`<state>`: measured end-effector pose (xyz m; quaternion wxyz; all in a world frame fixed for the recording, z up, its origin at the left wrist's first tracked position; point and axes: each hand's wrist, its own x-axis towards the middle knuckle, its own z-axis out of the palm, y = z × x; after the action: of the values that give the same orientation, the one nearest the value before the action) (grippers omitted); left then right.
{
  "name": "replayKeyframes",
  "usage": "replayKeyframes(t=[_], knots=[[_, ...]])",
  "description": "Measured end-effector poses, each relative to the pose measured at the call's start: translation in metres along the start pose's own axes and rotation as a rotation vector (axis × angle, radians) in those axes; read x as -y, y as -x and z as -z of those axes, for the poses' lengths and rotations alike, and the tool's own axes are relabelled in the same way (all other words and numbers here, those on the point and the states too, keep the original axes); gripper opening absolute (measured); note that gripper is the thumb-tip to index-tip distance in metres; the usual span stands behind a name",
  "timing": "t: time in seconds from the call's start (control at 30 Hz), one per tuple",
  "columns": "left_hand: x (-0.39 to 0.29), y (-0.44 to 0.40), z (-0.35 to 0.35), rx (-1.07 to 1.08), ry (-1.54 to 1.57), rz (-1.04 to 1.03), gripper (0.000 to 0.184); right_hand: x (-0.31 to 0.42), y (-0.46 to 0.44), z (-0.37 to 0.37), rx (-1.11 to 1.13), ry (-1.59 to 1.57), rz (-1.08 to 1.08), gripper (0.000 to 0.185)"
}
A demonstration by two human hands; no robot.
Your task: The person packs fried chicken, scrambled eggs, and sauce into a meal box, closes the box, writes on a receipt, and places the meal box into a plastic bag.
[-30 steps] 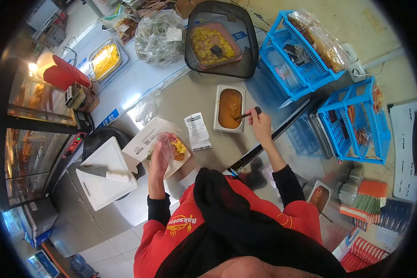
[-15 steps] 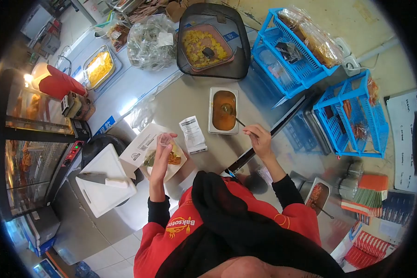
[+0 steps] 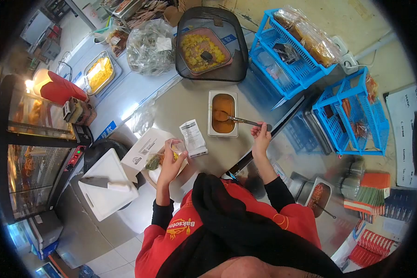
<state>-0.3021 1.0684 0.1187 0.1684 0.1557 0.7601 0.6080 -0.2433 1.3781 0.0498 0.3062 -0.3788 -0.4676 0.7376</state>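
Note:
My left hand is closed on a small clear plastic cup, held above an open paper food box. Food and something green show inside the box, partly hidden by the hand. My right hand grips the end of a metal ladle. The ladle's bowl is at the surface of orange-brown sauce in a rectangular steel pan. Between the box and the pan lies a printed receipt.
A knife rests on a white cutting board at left, beside a heated display case. A dark mesh cover stands over a tray of yellow food. Blue baskets are at the right, with a pan of red food below.
The ladle has come up in the sauce, so its bowl and more of its handle now show. My left hand and the cup have moved slightly right and down.

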Motion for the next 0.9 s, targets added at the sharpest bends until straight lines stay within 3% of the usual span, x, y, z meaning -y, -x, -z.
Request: replayKeyframes(t=[0.13,0.2,0.3,0.53,0.7,0.8,0.9], knots=[[0.0,-0.001,-0.003,-0.009,-0.029,0.003,0.04,0.012,0.007,0.001,0.167,0.055,0.119,0.031],[-0.001,-0.002,-0.004,-0.011,-0.037,0.001,0.04,0.016,0.011,-0.001,0.41,0.263,0.429,0.025],[-0.003,-0.002,-0.006,-0.006,-0.034,-0.016,0.04,0.028,0.016,-0.015,0.471,0.426,0.605,0.018],[-0.004,0.0,-0.007,-0.009,-0.037,-0.029,0.038,0.028,0.017,-0.056,0.508,0.533,0.621,0.013],[0.001,0.007,-0.003,-0.036,0.001,0.009,0.038,0.031,0.021,-0.06,0.687,0.732,0.811,0.012],[0.003,0.007,0.0,-0.042,0.027,0.002,0.038,0.037,0.026,-0.047,0.667,0.758,0.653,0.012],[0.002,0.009,0.001,-0.053,-0.059,-0.008,0.039,0.031,0.037,-0.027,0.647,0.803,0.725,0.013]])
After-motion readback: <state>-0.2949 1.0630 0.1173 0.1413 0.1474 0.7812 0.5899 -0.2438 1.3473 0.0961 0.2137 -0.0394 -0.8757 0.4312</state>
